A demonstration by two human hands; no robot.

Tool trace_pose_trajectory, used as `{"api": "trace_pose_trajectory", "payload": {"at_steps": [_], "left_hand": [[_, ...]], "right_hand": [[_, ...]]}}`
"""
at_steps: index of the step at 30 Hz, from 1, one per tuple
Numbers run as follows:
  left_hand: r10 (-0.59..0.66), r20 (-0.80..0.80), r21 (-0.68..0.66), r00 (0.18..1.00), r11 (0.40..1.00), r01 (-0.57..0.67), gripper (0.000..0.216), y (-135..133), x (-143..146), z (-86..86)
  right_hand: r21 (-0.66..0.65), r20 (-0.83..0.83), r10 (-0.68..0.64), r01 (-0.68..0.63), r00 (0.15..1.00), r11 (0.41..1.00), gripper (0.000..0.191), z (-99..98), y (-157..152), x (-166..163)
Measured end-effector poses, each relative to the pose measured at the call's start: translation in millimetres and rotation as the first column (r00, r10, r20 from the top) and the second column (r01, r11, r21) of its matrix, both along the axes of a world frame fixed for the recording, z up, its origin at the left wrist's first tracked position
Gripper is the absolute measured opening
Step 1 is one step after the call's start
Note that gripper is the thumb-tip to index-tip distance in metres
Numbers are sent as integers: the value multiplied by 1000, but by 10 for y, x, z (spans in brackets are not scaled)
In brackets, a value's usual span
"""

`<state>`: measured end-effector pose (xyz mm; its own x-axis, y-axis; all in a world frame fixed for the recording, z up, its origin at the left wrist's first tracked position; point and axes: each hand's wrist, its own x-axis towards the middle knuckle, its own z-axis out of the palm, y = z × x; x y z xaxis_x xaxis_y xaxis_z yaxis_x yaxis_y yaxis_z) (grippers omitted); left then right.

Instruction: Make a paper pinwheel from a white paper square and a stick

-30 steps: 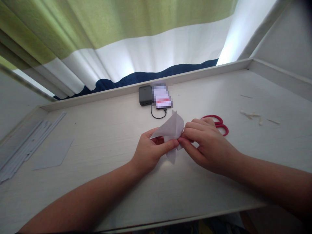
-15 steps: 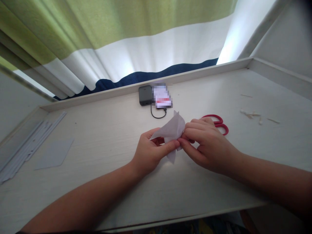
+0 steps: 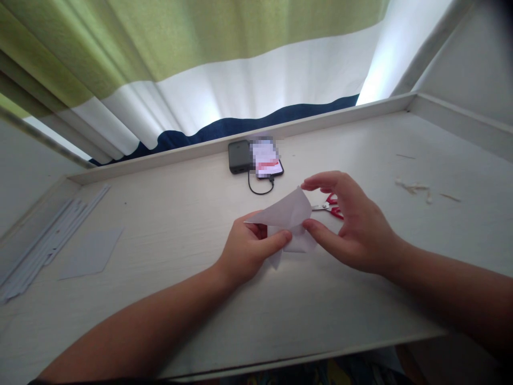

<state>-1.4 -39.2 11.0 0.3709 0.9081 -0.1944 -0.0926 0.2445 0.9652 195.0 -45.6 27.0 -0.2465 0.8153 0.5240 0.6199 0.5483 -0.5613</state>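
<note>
A folded piece of white paper [image 3: 289, 213] is held just above the middle of the pale wooden table [image 3: 200, 224]. My left hand [image 3: 248, 251] pinches its lower left part between thumb and fingers. My right hand [image 3: 352, 227] is beside the paper's right edge, its fingers spread and arched, with the thumb touching the paper's lower right corner. Red-handled scissors [image 3: 332, 206] lie on the table behind my right hand, mostly hidden by it.
A dark power bank [image 3: 239, 156] with a cable and a phone [image 3: 267, 158] lie near the table's back rim. A flat grey sheet [image 3: 92, 253] and several white strips [image 3: 44, 240] lie at the left. Paper scraps [image 3: 414, 188] are scattered at the right. A striped curtain [image 3: 200, 69] hangs behind.
My right hand has let go its pinch on the paper and opened, fingers lifting and spreading. The paper has unfolded a little wider. My left hand keeps its grip.
</note>
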Motion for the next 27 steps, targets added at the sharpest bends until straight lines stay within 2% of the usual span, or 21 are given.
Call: {"api": "trace_pose_trajectory", "payload": {"at_steps": [3, 10, 20, 23, 27], "left_hand": [[-46, 8, -19, 999, 999, 46, 25, -3, -3, -7], [-89, -22, -25, 996, 996, 89, 22, 7, -5, -12], [-81, -13, -30, 997, 996, 81, 20, 15, 19, 39], [-79, -17, -16, 997, 997, 79, 21, 19, 17, 30], [-90, -35, -13, 995, 996, 89, 20, 12, 12, 10]], "right_hand": [[58, -14, 59, -58, 998, 997, 51, 18, 19, -5], [81, -3, 54, -53, 999, 995, 28, 44, 9, -14], [278, 40, 39, -48, 998, 959, 21, 18, 1, -4], [295, 33, 30, -39, 999, 955, 15, 26, 3, -8], [290, 28, 23, -30, 999, 957, 19, 49, 9, -13]]}}
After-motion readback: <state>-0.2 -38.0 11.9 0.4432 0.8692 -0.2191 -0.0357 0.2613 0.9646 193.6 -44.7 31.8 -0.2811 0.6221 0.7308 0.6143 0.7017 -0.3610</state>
